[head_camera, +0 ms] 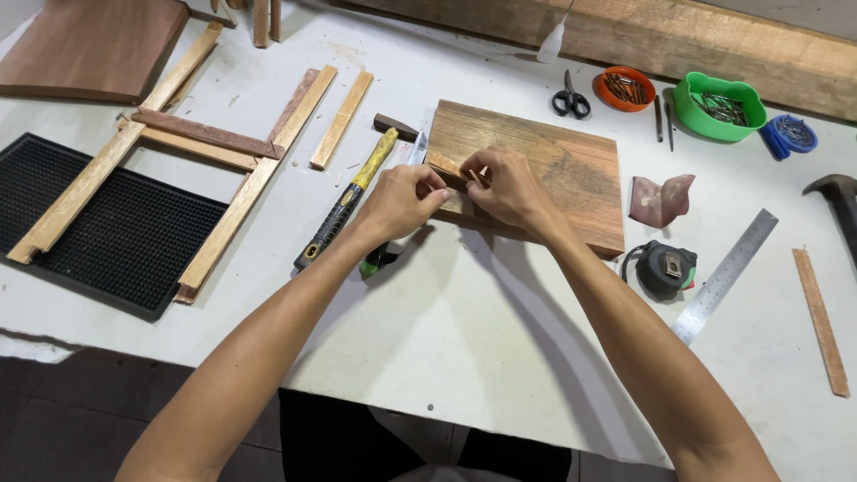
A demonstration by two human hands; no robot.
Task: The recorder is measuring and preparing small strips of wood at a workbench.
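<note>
- Containers were set along the far right of the white desk (pixel 464 357): a round orange dish (pixel 624 87) of dark nails, a green tub (pixel 719 105) of grey nails just beside it, and a small blue dish (pixel 789 135) at the edge of the row. No label could be read on any of them.
- A pair of black-handled scissors (pixel 570 98) was laid left of the orange dish.
- A wooden board (pixel 544 170) was placed flat at the middle of the desk, and a small wooden piece (pixel 449 170) was held at its near left corner.
- The left hand (pixel 399 202) was closed on the small wooden piece, thumb and fingertips pinched together on its left end.
- The right hand (pixel 509 187) was clamped on the same piece from the right, fingers curled over it and resting on the board.
- A hammer (pixel 353 192) with a yellow and black handle was laid just left of the left hand, its head near the board's far left corner.
- A tape measure (pixel 665 268), a steel ruler (pixel 728 275) and a folded sheet of sandpaper (pixel 659 201) were seen right of the board.
- A wooden slat frame (pixel 187 147) was rested partly on a black mat (pixel 107 228) at the left.
</note>
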